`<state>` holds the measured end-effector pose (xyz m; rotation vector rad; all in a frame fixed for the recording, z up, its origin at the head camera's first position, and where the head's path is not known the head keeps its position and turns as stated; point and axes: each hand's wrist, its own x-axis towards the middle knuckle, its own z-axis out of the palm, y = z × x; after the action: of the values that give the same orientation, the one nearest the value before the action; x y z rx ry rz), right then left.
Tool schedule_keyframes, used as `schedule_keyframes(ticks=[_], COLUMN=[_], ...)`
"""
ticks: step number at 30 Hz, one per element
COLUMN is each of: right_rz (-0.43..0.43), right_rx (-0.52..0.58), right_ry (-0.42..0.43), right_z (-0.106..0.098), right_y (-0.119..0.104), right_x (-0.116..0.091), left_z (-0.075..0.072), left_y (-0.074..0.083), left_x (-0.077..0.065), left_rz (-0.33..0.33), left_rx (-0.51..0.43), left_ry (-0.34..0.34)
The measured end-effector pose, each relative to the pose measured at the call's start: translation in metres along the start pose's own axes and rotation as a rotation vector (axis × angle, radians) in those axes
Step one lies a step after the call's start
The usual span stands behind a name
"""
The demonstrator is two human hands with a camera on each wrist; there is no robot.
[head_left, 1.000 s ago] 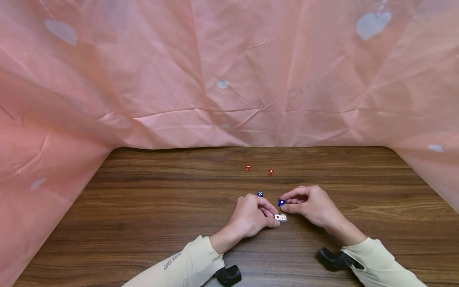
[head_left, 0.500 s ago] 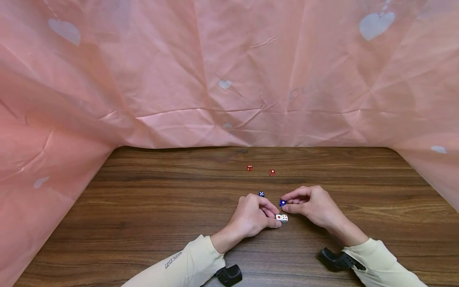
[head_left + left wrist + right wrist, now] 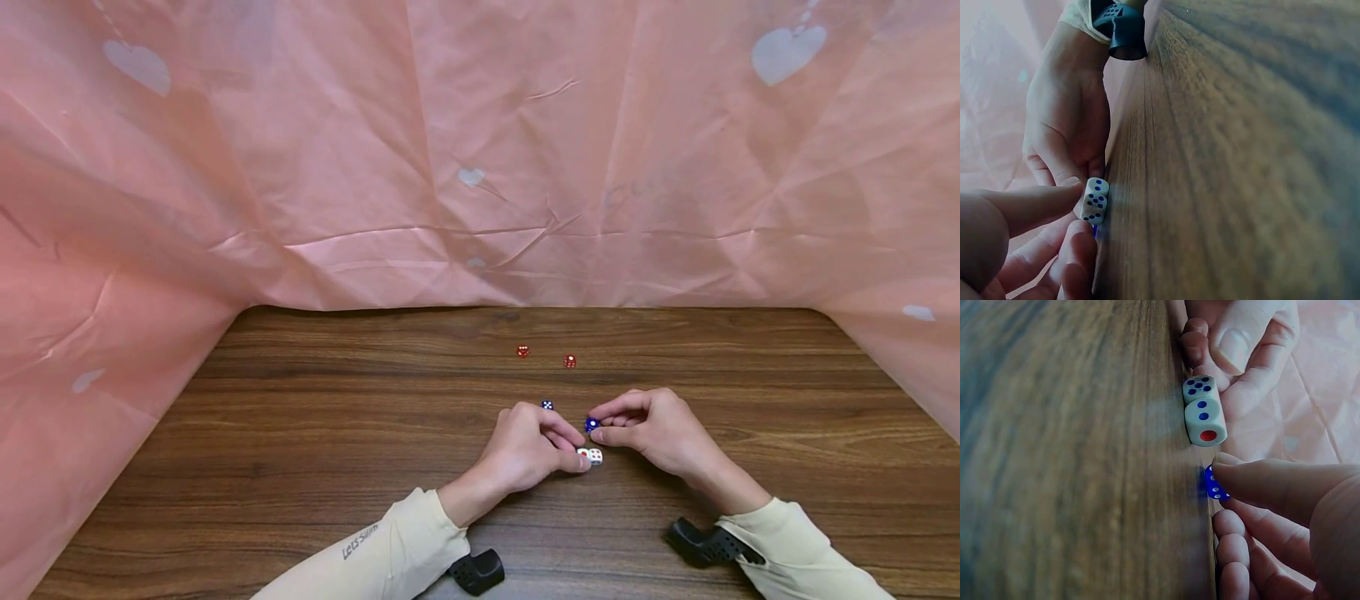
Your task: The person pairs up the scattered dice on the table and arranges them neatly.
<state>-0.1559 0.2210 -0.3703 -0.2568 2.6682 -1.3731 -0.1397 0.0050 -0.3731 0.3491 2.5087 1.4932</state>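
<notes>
Brown wood table; pink cloth behind. Your left hand pinches a white die, touching its white neighbour; just beyond, your right hand pinches a blue die. Risk: hands this close could collide, knocking dice askew.

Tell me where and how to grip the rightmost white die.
Probably pinch the rightmost white die by its flat near and far faces, coming from the right: its left face meets the other white die, which the left hand holds.
</notes>
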Motion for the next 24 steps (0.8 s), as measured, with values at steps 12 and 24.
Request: schedule_keyframes(ticks=[12, 24], right_rz=[-0.005, 0.000], right_rx=[0.003, 0.006], right_ry=[0.001, -0.001], right_z=[0.000, 0.000], right_y=[0.000, -0.002], right_x=[0.000, 0.000], left_z=[-0.012, -0.036], left_y=[0.002, -0.003], left_x=[0.006, 0.019], left_rz=[0.003, -0.022], left_rx=[-0.070, -0.065], left_ry=[0.082, 0.195])
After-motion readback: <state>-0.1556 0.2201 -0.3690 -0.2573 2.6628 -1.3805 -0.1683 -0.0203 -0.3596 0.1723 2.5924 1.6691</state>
